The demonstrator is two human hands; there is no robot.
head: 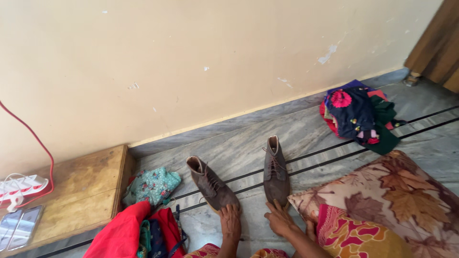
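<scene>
Down on the marble floor [334, 138], the person has a pair of brown lace-up boots standing side by side near the wall, toes pointing back toward them. The left hand [231, 220] lies flat with its fingers spread on the toe of the left boot [211, 184], which leans a little outward; it presses down more than it grips. The right hand [279, 220] rests open with its fingertips touching the toe of the right boot [276, 171], which stands straighter, its laces loose. Neither hand is closed around anything. To my eye the boots are being set and squared up as a pair, with the lining-up not quite finished, since the two still point at slightly different angles. A further nudge would call for a light push at the toe of the tilted boot while the other is held steady. Around them lie a red cloth [122, 234] and a teal flowered cloth [153, 185] to the left, a heap of dark flowered clothes [356, 114] further off by the wall, a leaf-patterned cushion [397, 200] close on the right, and a low wooden board [81, 191] carrying a white power strip [21, 187] and two phones [19, 227].
</scene>
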